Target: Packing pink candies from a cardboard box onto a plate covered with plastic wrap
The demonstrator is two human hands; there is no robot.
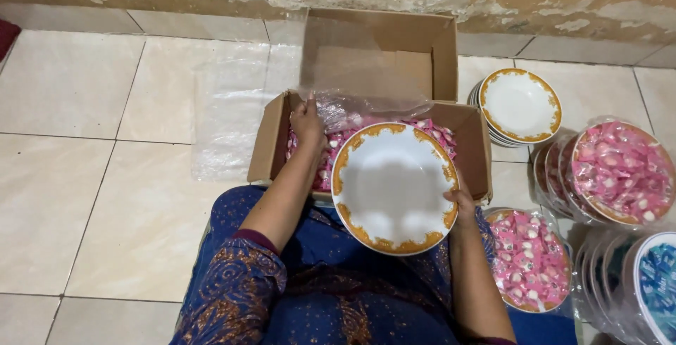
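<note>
Left hand (308,121) reaches forward into the cardboard box (267,144) at frame centre, fingers curled down on pink wrapped candies (331,149) — grip unclear. Right hand (461,201) pinches the rim of one empty gold-rimmed plate (391,186), tilted over the box. Right side: one stack of empty plates (520,102), two wrapped candy-filled plates (623,172) — pink.

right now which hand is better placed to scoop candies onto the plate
Probably the left. The left hand is already in the cardboard box among the pink wrapped candies, while the right hand grips the rim of the empty gold-rimmed plate.
</note>
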